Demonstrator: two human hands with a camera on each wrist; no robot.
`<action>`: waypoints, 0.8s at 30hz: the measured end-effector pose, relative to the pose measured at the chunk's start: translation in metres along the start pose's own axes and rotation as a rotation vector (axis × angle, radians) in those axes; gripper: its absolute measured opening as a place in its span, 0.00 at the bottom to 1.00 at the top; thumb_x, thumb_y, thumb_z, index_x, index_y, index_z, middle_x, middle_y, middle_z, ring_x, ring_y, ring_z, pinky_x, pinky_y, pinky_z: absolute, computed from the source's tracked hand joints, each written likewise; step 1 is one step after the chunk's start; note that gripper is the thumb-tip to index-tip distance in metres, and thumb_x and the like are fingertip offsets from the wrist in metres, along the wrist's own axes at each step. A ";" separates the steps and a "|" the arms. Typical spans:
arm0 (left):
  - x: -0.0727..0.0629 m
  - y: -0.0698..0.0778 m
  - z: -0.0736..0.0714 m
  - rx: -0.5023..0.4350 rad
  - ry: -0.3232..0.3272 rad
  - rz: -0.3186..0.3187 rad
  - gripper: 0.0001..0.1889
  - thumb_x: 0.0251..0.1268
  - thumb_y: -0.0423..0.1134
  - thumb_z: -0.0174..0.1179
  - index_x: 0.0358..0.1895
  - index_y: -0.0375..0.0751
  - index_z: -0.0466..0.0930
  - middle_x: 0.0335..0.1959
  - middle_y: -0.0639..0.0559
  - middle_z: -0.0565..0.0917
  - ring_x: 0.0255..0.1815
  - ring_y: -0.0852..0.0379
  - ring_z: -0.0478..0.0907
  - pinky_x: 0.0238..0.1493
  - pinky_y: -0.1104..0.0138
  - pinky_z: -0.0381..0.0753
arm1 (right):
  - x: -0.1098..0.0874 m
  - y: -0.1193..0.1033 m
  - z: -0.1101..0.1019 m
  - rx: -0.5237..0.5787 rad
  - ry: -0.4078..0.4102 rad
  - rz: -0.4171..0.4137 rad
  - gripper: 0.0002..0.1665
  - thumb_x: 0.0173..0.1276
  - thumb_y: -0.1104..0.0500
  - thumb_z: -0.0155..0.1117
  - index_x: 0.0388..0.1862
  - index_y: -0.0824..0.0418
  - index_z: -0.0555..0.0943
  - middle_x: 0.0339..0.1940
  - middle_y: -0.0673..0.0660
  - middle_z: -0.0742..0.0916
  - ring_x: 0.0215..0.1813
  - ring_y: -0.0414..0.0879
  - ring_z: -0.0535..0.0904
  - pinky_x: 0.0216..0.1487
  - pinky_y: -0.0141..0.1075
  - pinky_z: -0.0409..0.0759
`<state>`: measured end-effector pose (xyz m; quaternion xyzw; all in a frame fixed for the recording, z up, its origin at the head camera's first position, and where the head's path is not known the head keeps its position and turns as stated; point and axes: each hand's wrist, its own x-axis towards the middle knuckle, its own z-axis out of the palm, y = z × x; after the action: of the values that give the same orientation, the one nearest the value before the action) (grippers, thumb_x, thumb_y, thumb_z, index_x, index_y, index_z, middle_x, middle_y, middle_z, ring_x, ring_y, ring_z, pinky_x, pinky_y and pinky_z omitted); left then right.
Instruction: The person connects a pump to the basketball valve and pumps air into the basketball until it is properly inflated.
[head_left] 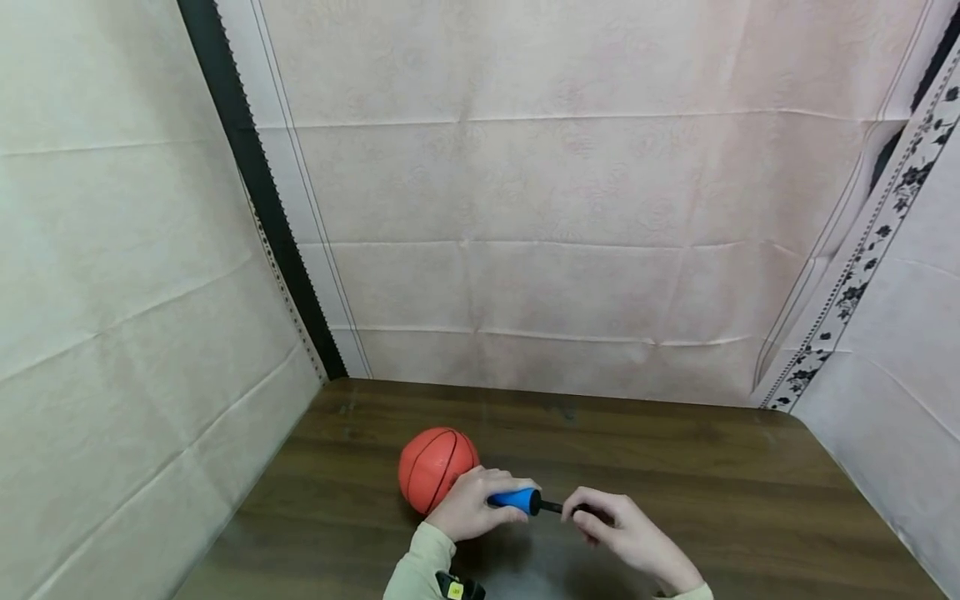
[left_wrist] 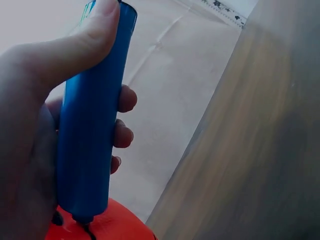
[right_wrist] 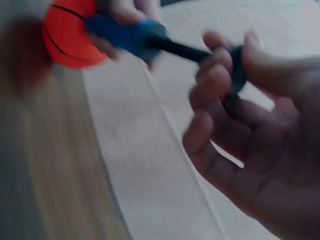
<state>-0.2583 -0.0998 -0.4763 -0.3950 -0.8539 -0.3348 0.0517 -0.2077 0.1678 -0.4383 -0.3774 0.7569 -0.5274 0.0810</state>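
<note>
A small blue hand pump (left_wrist: 92, 135) lies across the left palm, its nozzle end toward an orange-red basketball (head_left: 437, 469). My left hand (head_left: 480, 502) grips the blue barrel, thumb along one side and fingertips round the other. The nozzle meets the ball in the left wrist view; how far it goes in is hidden. A black rod (right_wrist: 185, 50) stands out of the barrel's other end. At its end, my right hand (head_left: 618, 527) pinches the black handle (right_wrist: 238, 72) between thumb and fingers. The right wrist view is blurred.
Both hands and the ball are over a brown wood-grain table (head_left: 675, 450). Pale cloth (head_left: 562, 192) hangs behind it, with more cloth (head_left: 135, 333) along the left and on the right. A dark strip (head_left: 262, 183) runs down the left corner.
</note>
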 end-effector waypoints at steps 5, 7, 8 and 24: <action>0.003 0.002 0.006 -0.018 -0.029 0.041 0.20 0.64 0.55 0.60 0.60 0.65 0.77 0.40 0.63 0.83 0.38 0.70 0.73 0.48 0.72 0.69 | 0.012 0.005 0.019 -0.074 0.036 -0.044 0.08 0.77 0.63 0.48 0.42 0.64 0.76 0.22 0.65 0.76 0.21 0.48 0.72 0.23 0.32 0.76; 0.003 0.002 0.008 -0.006 -0.036 0.056 0.20 0.64 0.55 0.60 0.60 0.65 0.77 0.40 0.62 0.83 0.39 0.70 0.73 0.48 0.73 0.68 | 0.015 0.006 0.024 -0.128 0.045 -0.059 0.08 0.76 0.62 0.48 0.41 0.62 0.76 0.21 0.63 0.77 0.20 0.42 0.72 0.23 0.30 0.75; 0.003 0.001 0.008 0.003 -0.037 0.062 0.21 0.64 0.56 0.60 0.60 0.64 0.77 0.40 0.62 0.83 0.39 0.70 0.73 0.47 0.73 0.68 | 0.015 0.007 0.026 -0.143 0.046 -0.060 0.07 0.76 0.62 0.49 0.41 0.62 0.76 0.22 0.63 0.77 0.21 0.39 0.72 0.24 0.29 0.74; 0.003 0.000 0.008 0.032 -0.060 0.114 0.21 0.63 0.57 0.59 0.60 0.65 0.77 0.43 0.62 0.84 0.42 0.70 0.75 0.47 0.74 0.67 | 0.008 0.006 0.013 -0.230 -0.056 -0.037 0.06 0.76 0.56 0.52 0.42 0.51 0.77 0.25 0.60 0.80 0.27 0.26 0.70 0.30 0.27 0.74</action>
<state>-0.2585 -0.0930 -0.4815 -0.4519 -0.8365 -0.3057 0.0513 -0.2094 0.1545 -0.4469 -0.4129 0.8028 -0.4275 0.0485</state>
